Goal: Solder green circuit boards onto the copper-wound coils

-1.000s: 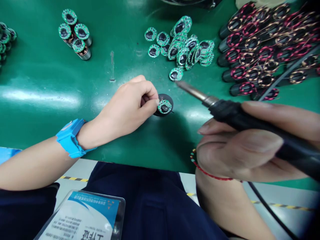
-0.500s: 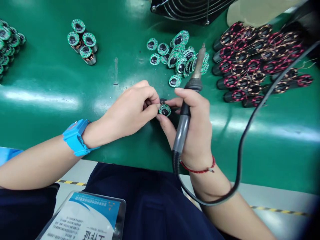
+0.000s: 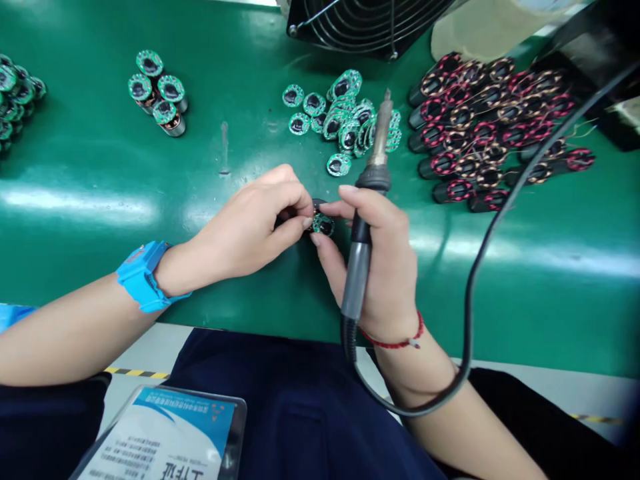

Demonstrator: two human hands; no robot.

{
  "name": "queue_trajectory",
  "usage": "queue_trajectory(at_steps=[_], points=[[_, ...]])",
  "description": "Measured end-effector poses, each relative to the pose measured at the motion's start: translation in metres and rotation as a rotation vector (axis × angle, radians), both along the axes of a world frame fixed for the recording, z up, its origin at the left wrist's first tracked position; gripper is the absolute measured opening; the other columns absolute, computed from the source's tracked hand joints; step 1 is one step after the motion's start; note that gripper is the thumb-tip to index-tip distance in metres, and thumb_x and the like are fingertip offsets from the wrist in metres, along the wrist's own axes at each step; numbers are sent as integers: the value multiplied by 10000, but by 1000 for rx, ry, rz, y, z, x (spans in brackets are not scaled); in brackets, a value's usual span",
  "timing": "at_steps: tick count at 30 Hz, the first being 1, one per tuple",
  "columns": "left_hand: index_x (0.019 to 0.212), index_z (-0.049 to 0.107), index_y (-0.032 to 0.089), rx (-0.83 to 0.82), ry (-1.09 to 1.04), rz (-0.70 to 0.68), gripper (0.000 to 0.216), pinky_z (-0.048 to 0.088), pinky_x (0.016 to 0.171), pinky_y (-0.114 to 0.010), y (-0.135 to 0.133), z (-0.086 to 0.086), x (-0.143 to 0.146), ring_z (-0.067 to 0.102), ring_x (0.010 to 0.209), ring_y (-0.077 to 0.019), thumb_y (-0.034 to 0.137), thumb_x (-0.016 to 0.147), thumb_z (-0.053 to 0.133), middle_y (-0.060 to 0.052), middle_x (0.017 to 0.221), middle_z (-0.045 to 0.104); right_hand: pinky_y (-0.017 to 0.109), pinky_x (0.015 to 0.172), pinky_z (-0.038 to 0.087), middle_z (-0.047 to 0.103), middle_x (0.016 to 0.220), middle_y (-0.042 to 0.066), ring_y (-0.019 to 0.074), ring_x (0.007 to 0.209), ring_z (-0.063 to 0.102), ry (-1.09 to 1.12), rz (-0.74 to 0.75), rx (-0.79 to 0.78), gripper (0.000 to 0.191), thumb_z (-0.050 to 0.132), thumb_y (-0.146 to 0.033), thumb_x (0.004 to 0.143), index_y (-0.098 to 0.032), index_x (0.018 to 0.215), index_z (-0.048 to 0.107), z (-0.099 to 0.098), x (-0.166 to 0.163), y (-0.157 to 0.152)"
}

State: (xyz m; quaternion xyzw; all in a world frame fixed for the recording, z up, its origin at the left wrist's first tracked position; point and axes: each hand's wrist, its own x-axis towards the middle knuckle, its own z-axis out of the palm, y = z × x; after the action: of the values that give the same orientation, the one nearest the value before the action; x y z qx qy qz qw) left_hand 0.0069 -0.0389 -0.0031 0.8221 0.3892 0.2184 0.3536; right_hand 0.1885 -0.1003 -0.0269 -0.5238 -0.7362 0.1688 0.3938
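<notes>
Head view: over a glossy green table [image 3: 200, 300], a small round green circuit board with a black centre [image 3: 324, 226] sits between the fingers of both hands, a black rounded piece [image 3: 318, 203] just behind it. At its left edge the left hand [image 3: 245, 223] brings thumb and forefinger close together; whether they grip the edge, a wire or nothing, I cannot tell. The right hand [image 3: 387, 267] cradles a grey-and-black soldering iron [image 3: 357, 277] against its palm, its thumb and forefinger parted around the board's right side. An uneven push from either side could tip the board or slide it out of line. The bare metal tip [image 3: 383, 127] points away, overlapping in view the heap of round green boards [image 3: 345, 117]; a turn of the wrist could knock them, or scorch them if it is hot, which cannot be seen. The looping dark cable [image 3: 470, 327] crosses the right forearm, so a snag might tug the iron loose.
</notes>
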Motion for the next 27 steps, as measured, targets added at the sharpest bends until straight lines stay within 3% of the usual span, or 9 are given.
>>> queue_trajectory(at_steps=[10,19,27], points=[[827,610,157,-53,-41,-27,101,458,688,-279,0,1,0,541,775,-116,84,886,573,-8,826,572,424,807,573,696,1148,6,228,961,669,-4,-2,66,584,637,-198,899,-383,1405,413,-1,0,0],[828,611,177,-64,-41,-10,107,480,687,-286,-1,0,0,558,763,-120,92,882,572,-6,842,587,393,816,587,700,1127,45,198,959,665,67,32,154,577,670,-146,864,-271,1390,468,-3,2,1],[946,613,194,158,-4,-105,53,493,760,-342,0,-2,-3,618,850,-179,193,931,562,-37,897,655,394,820,610,686,1139,17,196,963,677,68,1,110,574,662,-155,881,-346,1386,467,0,1,-1]])
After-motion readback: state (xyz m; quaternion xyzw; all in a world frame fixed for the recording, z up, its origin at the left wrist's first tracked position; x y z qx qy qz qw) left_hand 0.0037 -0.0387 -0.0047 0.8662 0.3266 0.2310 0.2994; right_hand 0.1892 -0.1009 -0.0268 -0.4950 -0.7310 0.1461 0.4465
